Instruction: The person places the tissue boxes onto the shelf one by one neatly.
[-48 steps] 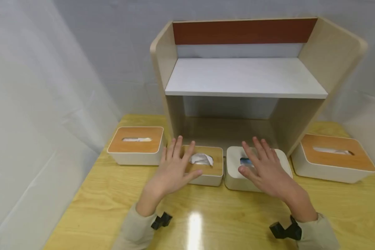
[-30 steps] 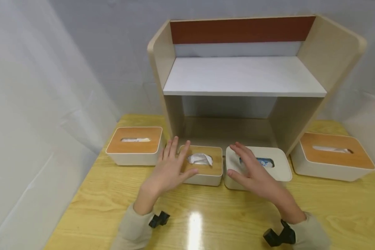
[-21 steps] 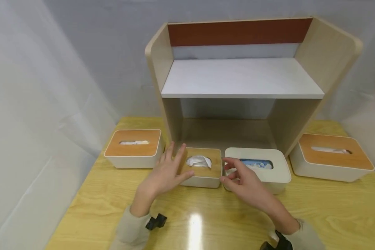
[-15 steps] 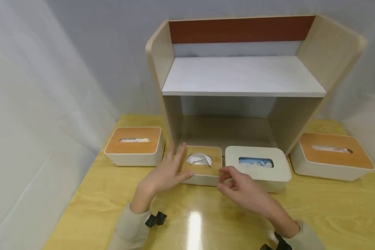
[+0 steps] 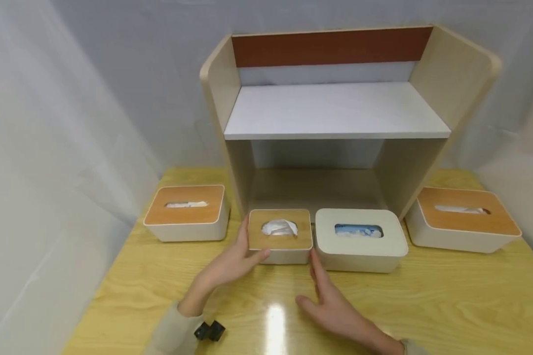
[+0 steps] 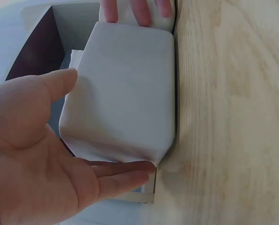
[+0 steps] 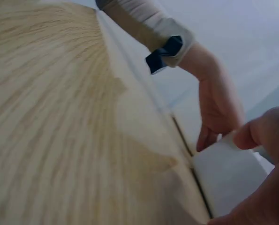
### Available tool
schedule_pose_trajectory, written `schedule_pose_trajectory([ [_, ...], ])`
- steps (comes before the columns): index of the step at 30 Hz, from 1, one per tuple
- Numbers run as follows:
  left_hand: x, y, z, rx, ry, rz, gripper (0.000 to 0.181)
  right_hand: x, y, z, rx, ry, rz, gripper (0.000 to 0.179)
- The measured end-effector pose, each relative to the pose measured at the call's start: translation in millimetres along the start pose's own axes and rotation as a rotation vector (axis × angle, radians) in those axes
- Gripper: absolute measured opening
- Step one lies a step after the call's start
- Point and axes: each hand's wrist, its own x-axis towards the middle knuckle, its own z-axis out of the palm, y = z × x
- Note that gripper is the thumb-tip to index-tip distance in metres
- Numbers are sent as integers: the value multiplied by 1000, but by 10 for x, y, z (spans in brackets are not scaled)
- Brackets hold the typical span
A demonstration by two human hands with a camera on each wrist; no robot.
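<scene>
A small tissue box (image 5: 280,242) with a wooden lid and white sides stands in front of the shelf unit, a tissue poking from its slot. My left hand (image 5: 229,264) lies along its left side with fingers nearly straight, the thumb over its front edge. In the left wrist view, those fingertips meet the lower edge of the box's side. My right hand (image 5: 333,306) has its fingers straight at the box's right front corner, thumb spread apart. To the right stands an all-white tissue box (image 5: 360,250), with blue packaging in its slot.
Behind stands a shelf unit (image 5: 337,111) with a white upper shelf and a lower compartment. Two more wood-lidded tissue boxes flank it, a left box (image 5: 174,215) and a right box (image 5: 457,223). All boxes stand on a light wooden table (image 5: 133,296).
My right hand has come down from above the white box to the small box's right front corner, its fingers straightening. My left fingers have lowered along the small box's left side.
</scene>
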Motion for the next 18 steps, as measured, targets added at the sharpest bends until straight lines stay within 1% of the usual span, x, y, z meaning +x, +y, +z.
schedule_pose_trajectory([
  [2,-10,-35,14,-46,10,-13,104,39,24,58,20,43,-4,101],
  [4,-16,-56,24,-88,16,-17,102,71,19,102,65,77,-8,102],
  [7,-14,-74,28,-118,13,6,98,98,-12,145,138,113,-12,104],
  [10,-23,-76,10,-123,5,21,95,95,-50,170,177,132,-4,103],
  [15,-32,-62,-28,-121,8,15,93,93,-96,169,188,145,16,99],
  [18,-15,-39,-41,-117,11,26,91,106,-118,158,193,155,4,97],
])
